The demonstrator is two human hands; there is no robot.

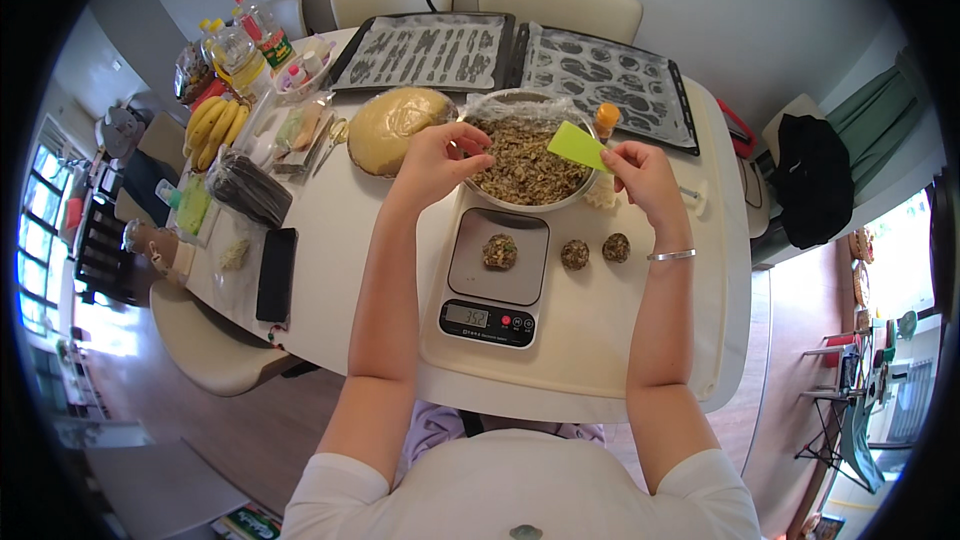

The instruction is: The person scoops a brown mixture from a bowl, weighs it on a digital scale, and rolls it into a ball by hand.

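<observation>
A white bowl (545, 208) full of brown chopped filling (515, 145) stands at the middle of the table. My left hand (440, 160) hovers by the bowl's left rim, fingers curved, with a gap between thumb and fingertips and nothing seen in them. Between the thumb and fingers of my right hand (645, 175) is a flat lime-green dough scraper (578, 146), held over the bowl's right side. Nearer me, a lump of filling (500, 251) sits on a kitchen scale (493, 325) with a lit display. Two rolled filling balls (575, 255) lie right of it.
Left of the bowl is a large round of yellow dough (405, 125). Two lined baking trays (425, 52) lie at the back. An orange-capped jar (606, 118) stands behind the scraper. Bananas (213, 128), bottles (235, 55), bags and a dark phone (277, 275) occupy the left.
</observation>
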